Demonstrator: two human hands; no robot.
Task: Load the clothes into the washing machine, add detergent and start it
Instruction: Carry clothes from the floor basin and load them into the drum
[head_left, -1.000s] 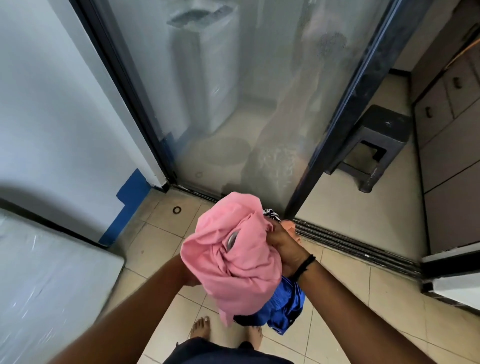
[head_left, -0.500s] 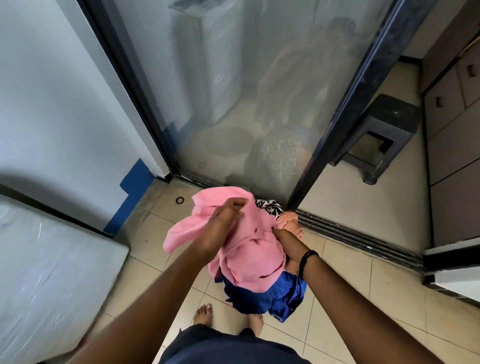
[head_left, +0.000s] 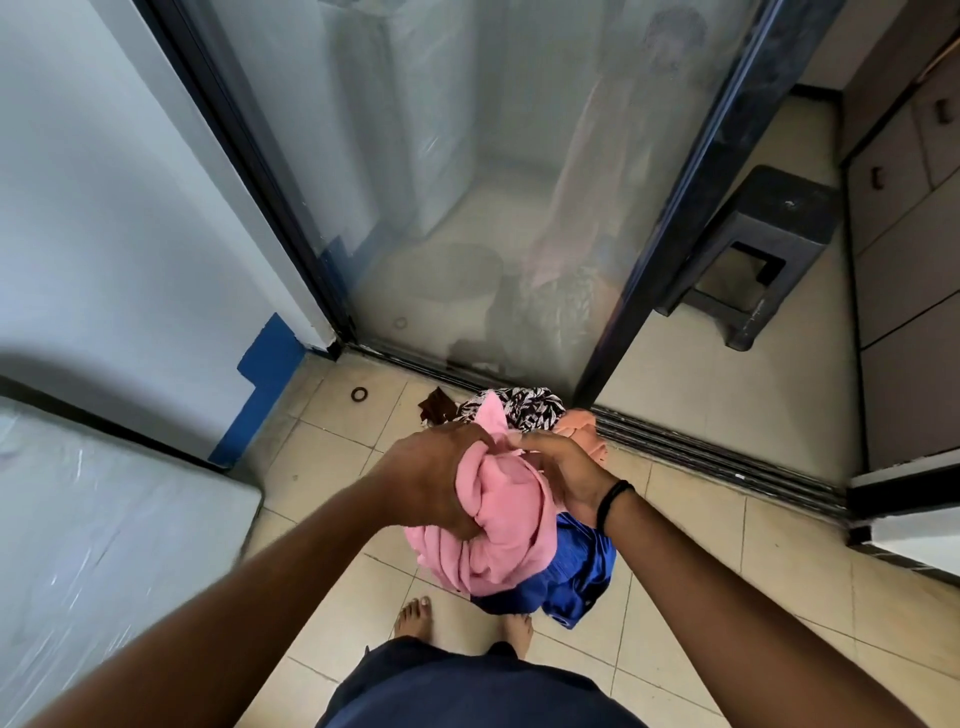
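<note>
- Left hand (head_left: 431, 478) grips the pink garment (head_left: 498, 525) from the left, fingers curled into the cloth.
- Right hand (head_left: 561, 473) grips the same bundle from the right, fingers closed on it.
- Blue garment (head_left: 566, 577) hangs under the pink one, above the tiled floor (head_left: 701, 561).
- Patterned cloth (head_left: 530, 408) and orange cloth (head_left: 584, 428) are bunched behind the hands.
- Washing machine (head_left: 410, 119) stands behind the glass door (head_left: 519, 208), well apart from the bundle.
- Dark stool (head_left: 763, 244) is right of the door.

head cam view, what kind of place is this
Probably a home, at the doorway to a laundry or wash area: a tiled floor, a sliding glass door with a white washing machine behind it, and a dark plastic stool beside cabinets.
</note>
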